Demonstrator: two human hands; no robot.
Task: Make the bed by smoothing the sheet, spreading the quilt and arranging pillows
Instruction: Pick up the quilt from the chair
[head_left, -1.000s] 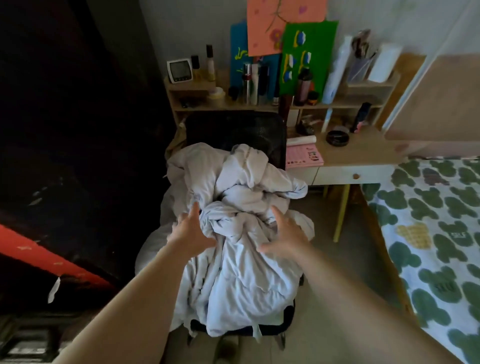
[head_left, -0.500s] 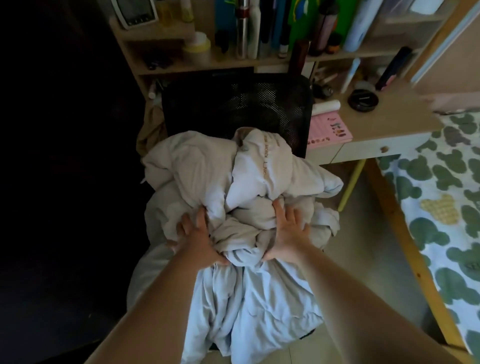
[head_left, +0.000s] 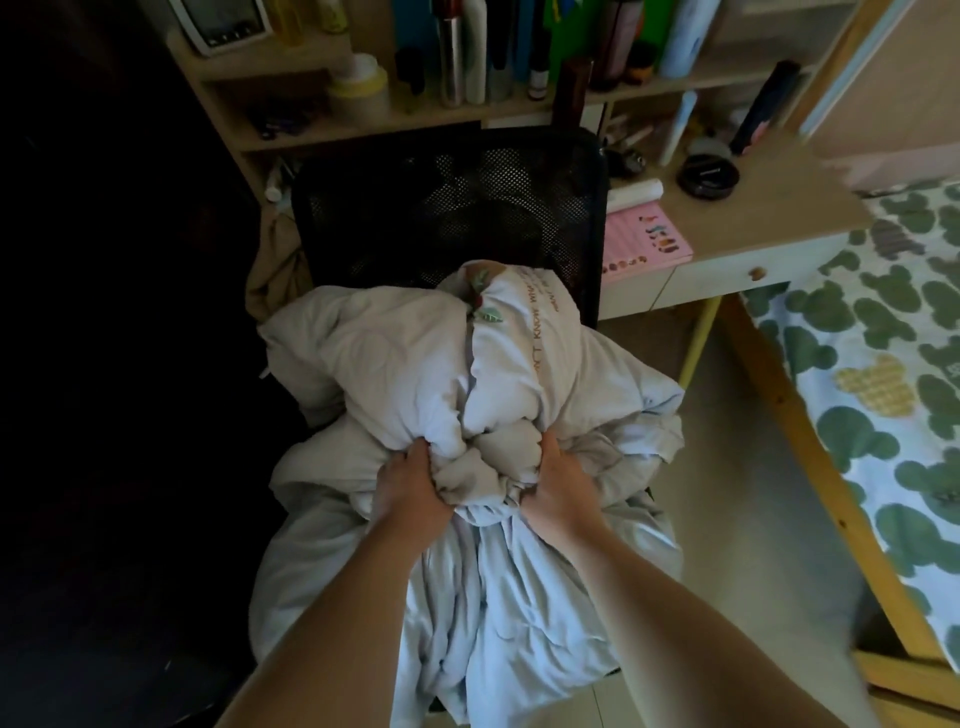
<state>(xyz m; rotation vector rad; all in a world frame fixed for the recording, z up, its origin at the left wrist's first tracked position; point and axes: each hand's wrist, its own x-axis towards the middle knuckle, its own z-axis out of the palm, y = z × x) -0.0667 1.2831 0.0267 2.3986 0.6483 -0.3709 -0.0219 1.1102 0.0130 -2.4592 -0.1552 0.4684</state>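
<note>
The room was dim, and its whole left side sank into near-black shadow. Light came from the right, where the bed sheet (head_left: 883, 364) and the desk (head_left: 779, 208) showed brightest. The quilt (head_left: 405, 374) was softly lit, its folds shaded. The wide lens bent the shelf (head_left: 363, 130) and bed frame (head_left: 808, 457) toward the edges. Blur smeared the upper right.

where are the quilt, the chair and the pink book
quilt (head_left: 405, 364): head view, on its upper left bulge
chair (head_left: 395, 218): head view, on the mesh backrest
pink book (head_left: 647, 244): head view, middle of its cover
</note>
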